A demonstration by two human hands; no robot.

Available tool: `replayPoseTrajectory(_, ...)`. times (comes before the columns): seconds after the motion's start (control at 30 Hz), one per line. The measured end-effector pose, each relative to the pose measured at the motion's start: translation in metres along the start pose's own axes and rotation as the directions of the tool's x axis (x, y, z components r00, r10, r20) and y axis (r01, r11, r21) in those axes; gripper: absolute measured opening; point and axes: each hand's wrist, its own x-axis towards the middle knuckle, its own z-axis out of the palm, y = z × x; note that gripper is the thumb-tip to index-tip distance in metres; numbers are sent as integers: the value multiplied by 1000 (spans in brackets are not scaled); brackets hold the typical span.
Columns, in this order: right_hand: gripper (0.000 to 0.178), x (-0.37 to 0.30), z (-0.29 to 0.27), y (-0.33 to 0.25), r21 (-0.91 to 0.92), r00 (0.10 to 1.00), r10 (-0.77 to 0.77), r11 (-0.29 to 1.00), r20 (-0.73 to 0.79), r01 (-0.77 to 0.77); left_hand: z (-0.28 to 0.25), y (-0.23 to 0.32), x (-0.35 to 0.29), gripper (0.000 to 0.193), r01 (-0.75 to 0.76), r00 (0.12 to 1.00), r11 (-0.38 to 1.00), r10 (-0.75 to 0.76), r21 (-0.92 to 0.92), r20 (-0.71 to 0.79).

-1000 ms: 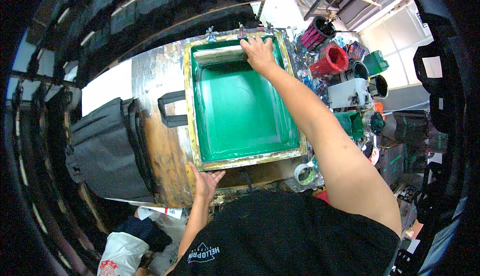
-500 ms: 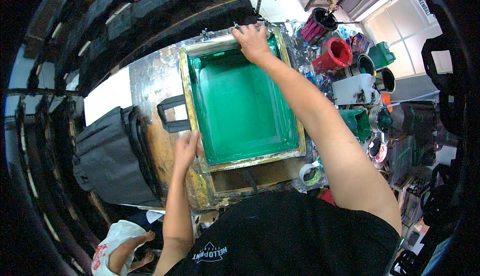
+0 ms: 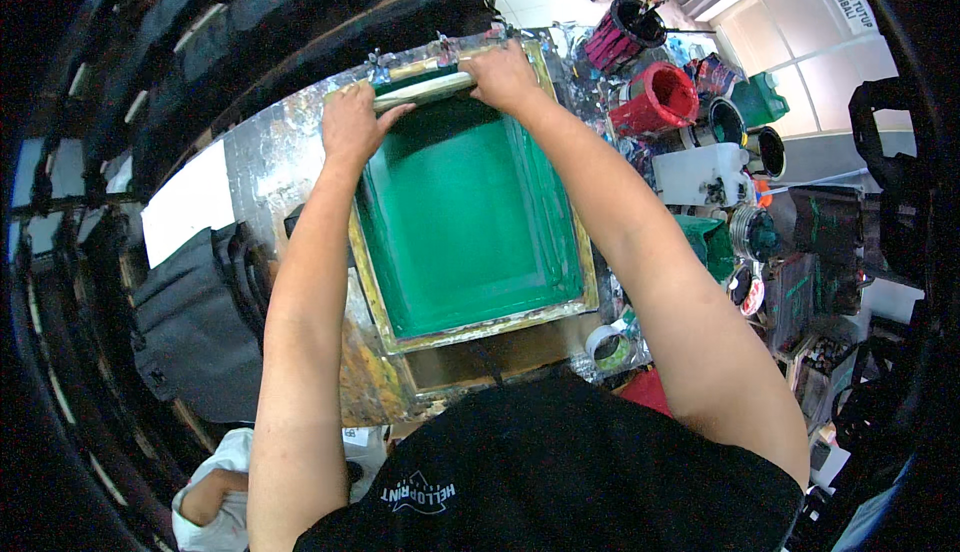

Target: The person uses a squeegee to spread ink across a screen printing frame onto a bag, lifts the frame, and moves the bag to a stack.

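A screen printing frame (image 3: 492,328) with yellowed wooden edges and a green-coated mesh (image 3: 460,222) lies over the table before me. Across its far end stretches a squeegee (image 3: 425,90) with a pale handle, tilted slightly up to the right. My left hand (image 3: 352,124) is closed around the squeegee's left end, thumb along the near side. The other end is gripped by my right hand (image 3: 503,77), its fingers over the top. The squeegee's blade is hidden in the dark area under the handle. Small metal clamps (image 3: 445,50) stand along the frame's far edge.
Dark fabric bags (image 3: 190,322) are stacked at the left. A tape roll (image 3: 607,348) lies near the frame's right corner. Along the right stand a red bucket (image 3: 655,99), a pink-stained bucket (image 3: 620,37) and a white jerrycan (image 3: 700,177). A person in light clothing (image 3: 215,497) is at lower left.
My left hand has left the frame's left edge and moved up onto the squeegee's left end. The squeegee's near side has lifted into clearer view. The bag handle beside the frame is now mostly covered.
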Motion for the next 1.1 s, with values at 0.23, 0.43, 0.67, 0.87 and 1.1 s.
replayPoseTrajectory(0.23, 38, -11, -6, -12, -4, 1000, -15, 1000, 26, 15, 9, -10, -15, 68, -103, 988, 992, 110, 66, -106)
replayPoseTrajectory(0.43, 31, -47, -11, -26, 15, 996, -47, 999, 75, 46, 3, 8, -60, 63, -55, 996, 998, 57, 38, -65)
replayPoseTrajectory(0.67, 30, -119, -12, -51, 7, 996, -38, 999, 76, 37, -13, 38, -131, 61, -50, 996, 998, 53, 36, -75)
replayPoseTrajectory(0.87, 30, -189, -21, -81, 39, 996, -26, 999, 80, 23, -17, 58, -197, 61, -52, 997, 999, 51, 0, -60)
replayPoseTrajectory(1.1, 32, -265, -38, -118, 8, 985, -5, 1000, 170, 4, -27, 82, -273, 60, -89, 993, 995, 84, -53, -87)
